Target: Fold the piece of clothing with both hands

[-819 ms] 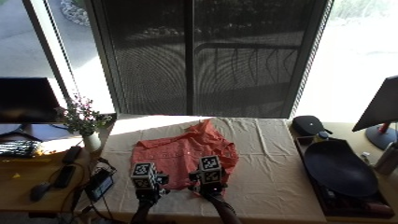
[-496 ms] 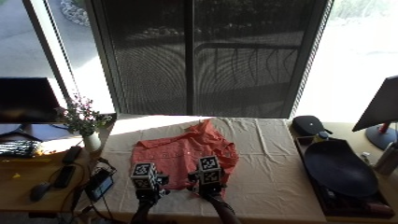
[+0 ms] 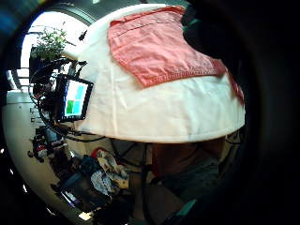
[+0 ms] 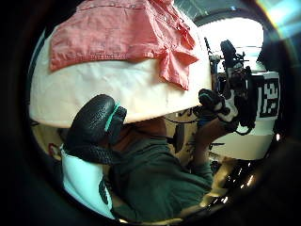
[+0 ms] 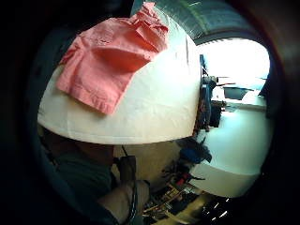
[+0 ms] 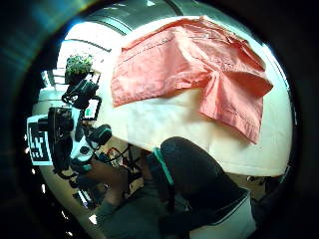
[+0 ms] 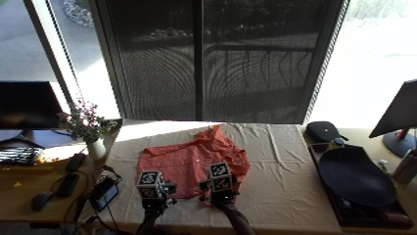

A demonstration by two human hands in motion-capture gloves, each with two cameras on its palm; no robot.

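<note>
A salmon-red shirt (image 7: 192,164) lies spread and a little rumpled on the white-covered table (image 7: 287,161), its collar pointing away from me. My left hand (image 7: 155,198) and right hand (image 7: 221,196) are side by side at the table's near edge, just short of the shirt's near hem. Neither holds cloth. Both thumb side palm views show the shirt (image 4: 122,33) (image 6: 189,64) across a strip of bare tablecloth, with a black thumb (image 4: 91,125) (image 6: 194,174) free in front. The little finger side palm views show the shirt (image 3: 159,47) (image 5: 112,56) lying untouched.
A vase of flowers (image 7: 88,129) stands at the table's far left corner, and a small screen device (image 7: 104,193) sits by the left edge. To the right are a dark oval dish (image 7: 355,176), a black case (image 7: 322,129) and a monitor (image 7: 401,115).
</note>
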